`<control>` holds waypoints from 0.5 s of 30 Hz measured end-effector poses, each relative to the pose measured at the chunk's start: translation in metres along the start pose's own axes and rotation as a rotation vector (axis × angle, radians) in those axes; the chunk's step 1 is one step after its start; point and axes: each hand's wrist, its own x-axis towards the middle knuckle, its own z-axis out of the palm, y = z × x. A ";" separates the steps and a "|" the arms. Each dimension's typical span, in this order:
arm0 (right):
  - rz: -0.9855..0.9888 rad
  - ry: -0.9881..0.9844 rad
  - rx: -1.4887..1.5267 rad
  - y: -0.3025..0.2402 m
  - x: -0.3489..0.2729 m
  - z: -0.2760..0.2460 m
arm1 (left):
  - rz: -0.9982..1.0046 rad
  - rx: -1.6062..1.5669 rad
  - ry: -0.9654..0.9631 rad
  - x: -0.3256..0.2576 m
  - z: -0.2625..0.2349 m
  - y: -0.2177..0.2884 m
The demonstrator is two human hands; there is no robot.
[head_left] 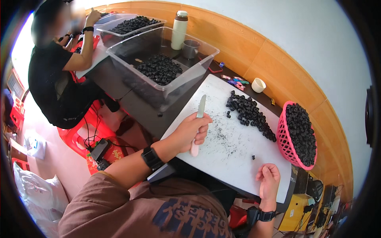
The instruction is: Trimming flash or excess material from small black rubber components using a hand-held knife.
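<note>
Running slantwise from upper left to lower right, a dark desk [168, 117] carries the things near the two hands. On it lies a white board [246, 174], flat and rectangular, its middle speckled with fine black crumbs [228, 139]; its long axis follows the desk, slanting down toward the right. At the board's far right side stands a pink basket [282, 139] with an openwork wall, heaped with black pieces [299, 131]. Smaller than that is a loose pile [250, 113] of similar pieces on the board's far side: dark, rounded and knobbly, strung out in a band that narrows toward the basket, its long axis roughly along the board's far edge.

The left hand [196, 133] is wrapped round a knife [202, 106] above the board's left part. The right hand [270, 180] is over the near right part, fingers curled and the gap to the thumb narrow; whether anything is pinched there, I cannot tell. The knife has a grey blade and a pale pinkish handle showing below the hand. Its long axis runs away from the person, tip pointing forward and slightly right. Smallest, a single black piece [253, 157] lies apart on the board, just ahead of the right hand.
</note>
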 end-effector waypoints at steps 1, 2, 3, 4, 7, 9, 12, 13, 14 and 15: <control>0.009 0.007 0.001 -0.001 0.000 0.001 | -0.012 0.000 0.002 0.000 0.000 0.001; 0.009 0.014 -0.016 -0.001 0.000 0.003 | -0.016 -0.019 0.018 -0.001 0.000 0.002; 0.010 0.020 -0.032 -0.001 0.000 0.004 | -0.021 -0.037 0.035 -0.002 0.000 0.002; 0.031 0.037 -0.031 0.000 0.000 0.002 | -0.029 -0.035 0.038 -0.001 0.000 0.003; 0.083 0.055 -0.030 -0.003 0.003 0.003 | -0.090 -0.077 0.068 0.000 0.000 0.006; 0.108 0.063 -0.026 -0.007 0.007 0.007 | -0.104 -0.046 0.093 -0.002 0.002 0.008; 0.249 0.048 -0.087 -0.019 0.017 0.011 | -0.123 -0.106 0.086 0.001 0.000 0.010; 0.295 0.008 -0.138 -0.025 0.024 0.015 | -0.133 -0.105 0.092 0.001 0.001 0.011; 0.339 -0.035 -0.186 -0.030 0.033 0.020 | -0.144 -0.086 0.104 0.001 0.003 0.012; 0.348 -0.034 -0.180 -0.033 0.042 0.025 | -0.154 -0.066 0.115 0.001 0.003 0.013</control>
